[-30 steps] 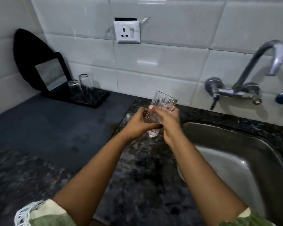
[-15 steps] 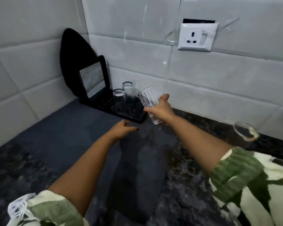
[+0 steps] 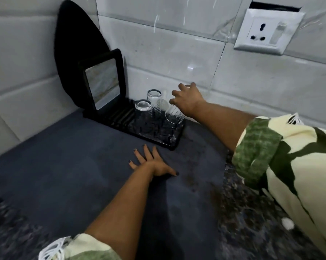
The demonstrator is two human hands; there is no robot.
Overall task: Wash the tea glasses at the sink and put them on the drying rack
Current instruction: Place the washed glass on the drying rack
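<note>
- The dark counter (image 3: 68,166) fills the lower part of the view, and white wall tiles (image 3: 177,59) rise behind it.
- A sleeve with a green and cream pattern (image 3: 282,162) covers the right upper arm at the right edge of the view.
- A black pointed board (image 3: 73,44) leans in the corner of the walls, and a mirror in a black frame (image 3: 103,83) stands upright in front of it.
- The black drying rack (image 3: 132,121) lies flat on the counter against the back wall, just at the foot of the mirror.
- A white wall socket (image 3: 267,29) is fixed on the tiles, high at the right.
- The right hand (image 3: 188,100) reaches over the right end of the rack. Its fingers are curled round the base of a ribbed tea glass (image 3: 174,114), which is turned mouth down and tilted. The mouth is low over the rack; I cannot tell if it touches it.
- The left hand (image 3: 152,164) rests flat on the counter, near the front edge of the rack. The fingers (image 3: 148,152) are straight and spread apart, and they hold nothing.
- Two other tea glasses stand upside down on the rack, left of the held one: a taller glass (image 3: 154,102) behind and a shorter glass (image 3: 143,111) just beside it in front.
</note>
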